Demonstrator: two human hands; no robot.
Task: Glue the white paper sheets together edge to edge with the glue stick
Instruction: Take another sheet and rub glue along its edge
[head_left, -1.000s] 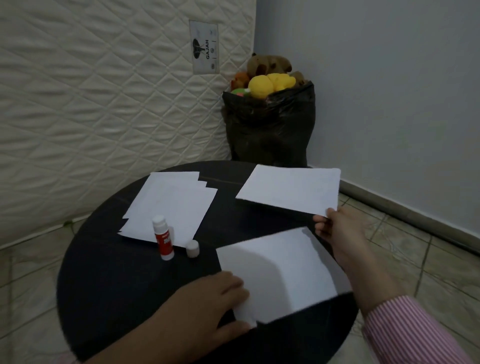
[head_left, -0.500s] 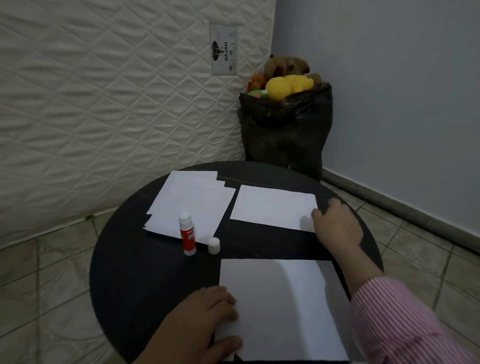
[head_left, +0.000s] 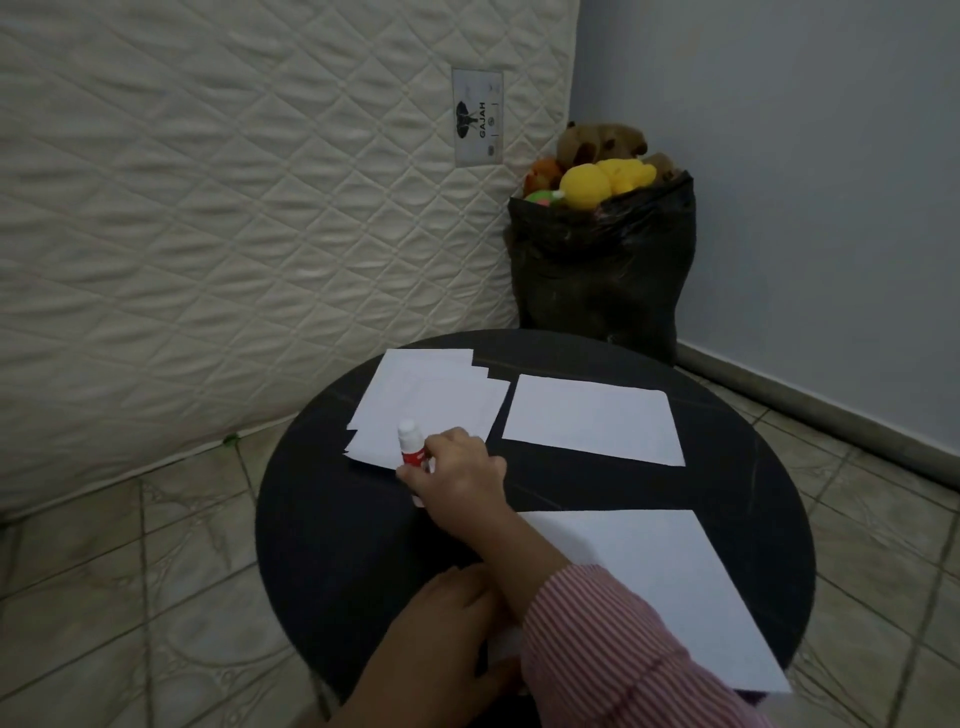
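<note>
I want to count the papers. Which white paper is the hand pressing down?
The big near sheet at the table's front edge. The left hand rests on its corner. The far sheet and the paper stack lie untouched.

A round black table (head_left: 332, 519) holds a stack of white sheets (head_left: 431, 400), two separate sheets (head_left: 592, 418) (head_left: 675, 582) and a glue stick (head_left: 410, 447).

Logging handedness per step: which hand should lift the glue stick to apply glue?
Right. The right hand is already wrapped around the glue stick beside the paper stack, while the left hand presses the near sheet flat on the table.
</note>
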